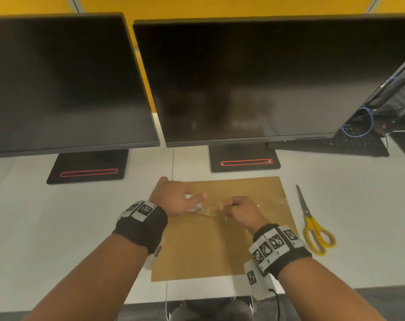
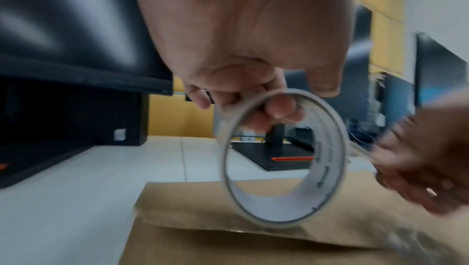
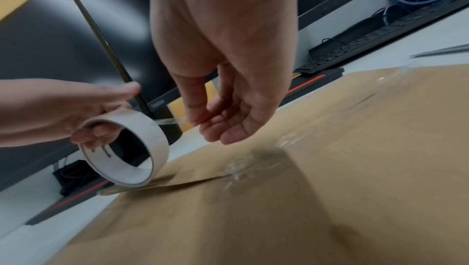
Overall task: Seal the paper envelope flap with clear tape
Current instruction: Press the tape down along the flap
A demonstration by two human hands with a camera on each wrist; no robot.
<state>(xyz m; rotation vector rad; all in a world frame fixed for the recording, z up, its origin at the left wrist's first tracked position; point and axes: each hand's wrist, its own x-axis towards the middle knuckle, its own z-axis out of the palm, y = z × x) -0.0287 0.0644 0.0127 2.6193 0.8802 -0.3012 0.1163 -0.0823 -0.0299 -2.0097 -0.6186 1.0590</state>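
Note:
A brown paper envelope (image 1: 220, 239) lies flat on the white desk, its flap (image 3: 193, 181) folded down with clear tape stuck along the right part of the seam (image 1: 280, 200). My left hand (image 1: 176, 198) grips a roll of clear tape (image 2: 284, 159) with fingers through its core, holding it upright just above the flap's left end. My right hand (image 1: 238, 209) pinches the free end of the tape strip (image 3: 170, 121) between thumb and fingertips, a short way right of the roll (image 3: 127, 149), above the seam.
Yellow-handled scissors (image 1: 312, 223) lie on the desk right of the envelope. Two dark monitors (image 1: 254, 77) on stands (image 1: 243, 158) rise just behind it. A black keyboard (image 1: 336, 144) and blue cable sit at the back right.

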